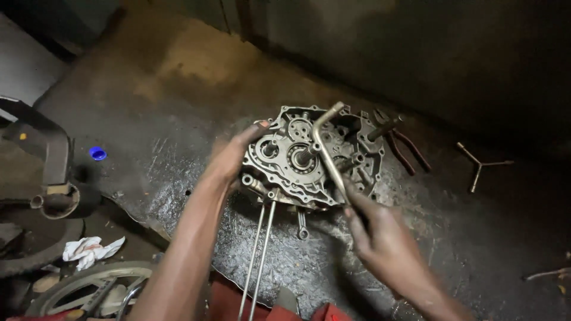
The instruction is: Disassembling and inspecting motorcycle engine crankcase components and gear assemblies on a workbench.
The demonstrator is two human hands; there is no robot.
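We see a grimy engine case lying on a dark, oil-slick floor under dim light — our left hand clasps its left edge, our right hand closed round a bent metal lever standing over it. Right of the case lie red-handled pliers and a Y-shaped wrench; left of it — a blue cap.

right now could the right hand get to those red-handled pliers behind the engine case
Probably yes, once freed. The right hand grips a bent metal tool set on the engine case. The pliers lie uncovered on the work surface just beyond the case, nothing lying over them.
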